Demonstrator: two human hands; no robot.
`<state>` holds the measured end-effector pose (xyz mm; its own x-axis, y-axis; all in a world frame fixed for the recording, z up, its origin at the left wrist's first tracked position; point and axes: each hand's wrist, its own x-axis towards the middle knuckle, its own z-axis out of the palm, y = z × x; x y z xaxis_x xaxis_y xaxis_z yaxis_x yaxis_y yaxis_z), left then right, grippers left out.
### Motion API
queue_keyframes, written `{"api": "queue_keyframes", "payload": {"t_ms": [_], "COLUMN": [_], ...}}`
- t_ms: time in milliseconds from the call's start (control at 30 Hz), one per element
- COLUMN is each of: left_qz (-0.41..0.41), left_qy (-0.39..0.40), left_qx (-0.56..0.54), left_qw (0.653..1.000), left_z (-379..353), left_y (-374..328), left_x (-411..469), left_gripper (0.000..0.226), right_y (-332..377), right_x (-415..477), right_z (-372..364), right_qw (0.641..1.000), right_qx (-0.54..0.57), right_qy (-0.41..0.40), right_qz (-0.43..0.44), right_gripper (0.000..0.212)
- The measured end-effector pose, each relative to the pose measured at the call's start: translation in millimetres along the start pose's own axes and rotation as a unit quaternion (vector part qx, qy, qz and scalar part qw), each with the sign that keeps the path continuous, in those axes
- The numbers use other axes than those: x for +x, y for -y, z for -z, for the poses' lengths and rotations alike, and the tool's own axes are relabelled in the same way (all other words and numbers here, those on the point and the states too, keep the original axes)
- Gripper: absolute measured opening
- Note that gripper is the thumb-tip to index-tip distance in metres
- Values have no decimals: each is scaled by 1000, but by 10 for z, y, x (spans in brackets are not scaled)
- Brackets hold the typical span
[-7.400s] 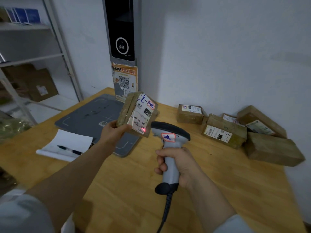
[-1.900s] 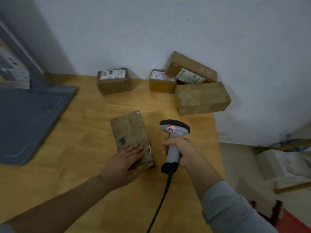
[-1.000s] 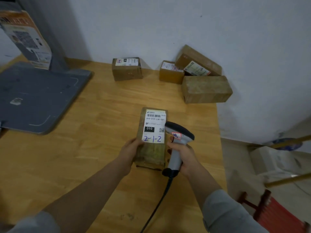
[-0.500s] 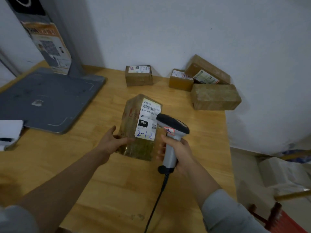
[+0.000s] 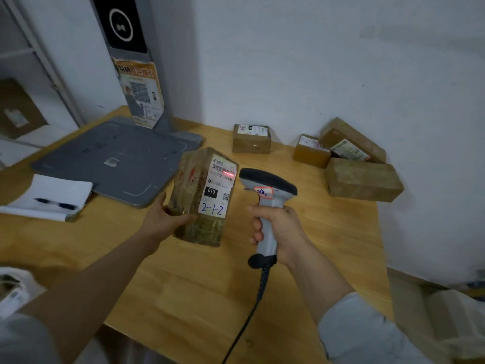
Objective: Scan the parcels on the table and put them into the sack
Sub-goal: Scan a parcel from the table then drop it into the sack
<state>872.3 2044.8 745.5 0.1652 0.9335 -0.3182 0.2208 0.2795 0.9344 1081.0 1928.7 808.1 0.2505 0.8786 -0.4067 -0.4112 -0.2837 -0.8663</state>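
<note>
While the bare left forearm reaches in from the lower left, the left hand [image 5: 168, 222] cups the lower left side of a brown parcel [image 5: 194, 195], thumb raised along its edge and fingers tucked behind it. From the lower right comes the grey-sleeved right arm. The right hand [image 5: 282, 227] is wrapped firmly round the grip of a grey corded scanner [image 5: 267, 183], whose head points at the parcel. Standing on end and tilted, the parcel is over the middle of the wooden surface [image 5: 183, 285]. Its white label [image 5: 219, 190] shows a barcode, "010" and a handwritten "2-1-2", and a red line of light crosses the barcode. Four other parcels [image 5: 363, 179] lie by the far wall.
</note>
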Motion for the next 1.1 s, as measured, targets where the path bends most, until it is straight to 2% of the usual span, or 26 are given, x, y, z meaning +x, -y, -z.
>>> {"api": "queue_keyframes", "payload": {"t_ms": [133, 267, 733, 900, 1000, 1033, 1100], "left_qz": [-20, -31, -24, 9, 24, 26, 21], "left_qy": [-16, -34, -76, -88, -87, -87, -94], "left_qx": [-16, -24, -65, -157, -211, -224, -238], "left_qw": [1000, 999, 995, 984, 973, 970, 967], "left_z": [156, 271, 652, 882, 1107, 1182, 1310], "left_y": [-6, -26, 88, 86, 84, 84, 95], "left_x": [-57, -138, -188, -328, -521, -604, -768], "left_gripper": [94, 85, 103, 98, 115, 114, 88], "right_y": [11, 21, -19, -146, -311, -376, -500], "right_x": [-31, -55, -49, 47, 88, 86, 67], "right_z": [-200, -359, -700, -841, -1023, -1107, -1298], "right_qw": [1000, 999, 997, 997, 995, 994, 990], "right_qx": [-7, -14, -27, -54, -61, -54, -39], "right_qy": [13, 26, 70, 50, 65, 80, 119], "right_qz": [9, 13, 9, 3, -34, -46, -62], "right_gripper": [21, 23, 20, 25, 32, 32, 40]}}
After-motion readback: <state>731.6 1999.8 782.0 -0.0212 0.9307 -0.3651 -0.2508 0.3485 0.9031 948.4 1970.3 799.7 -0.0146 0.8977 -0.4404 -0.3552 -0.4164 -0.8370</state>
